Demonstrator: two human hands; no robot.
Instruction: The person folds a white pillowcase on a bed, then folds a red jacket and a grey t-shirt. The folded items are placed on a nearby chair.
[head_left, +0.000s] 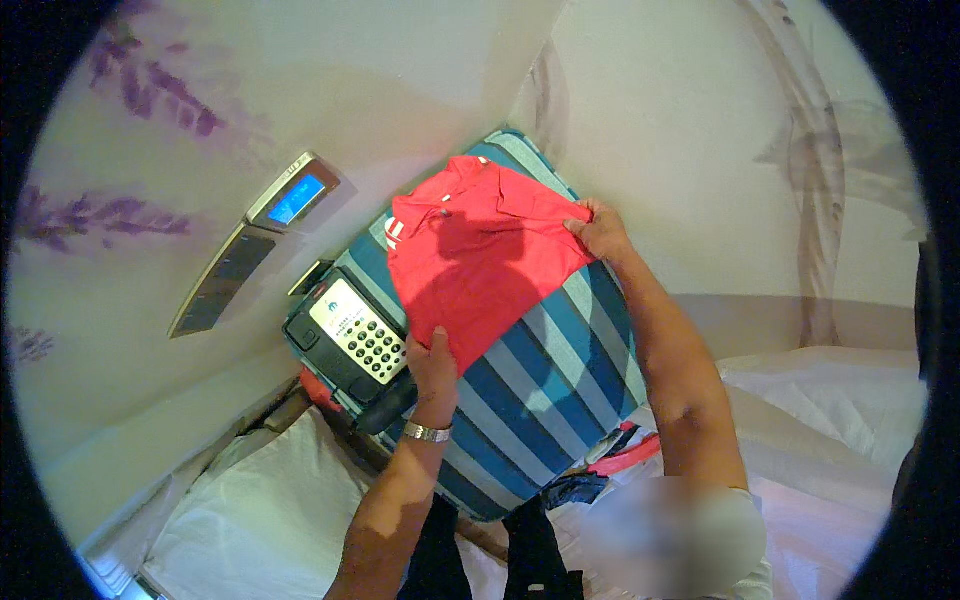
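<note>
A red short garment (480, 262), seemingly a collared shirt with white print at its left edge, lies spread over a striped blue-and-grey cushioned seat (517, 427). My right hand (601, 231) pinches its right edge between thumb and fingers. Lower down, my left hand (433, 367) grips the near left corner, the thumb on top of the cloth. A metal-banded wristwatch (427, 432) circles my left wrist. Shadow falls across the middle of the fabric.
A black desk telephone (356, 330) rests on the seat's left side, close to my left hand. Above it, a wall panel with a lit blue screen (297, 199) is mounted. A white pillow (255, 517) lies lower left. Folded clothes (622, 454) sit beside the seat's near right edge.
</note>
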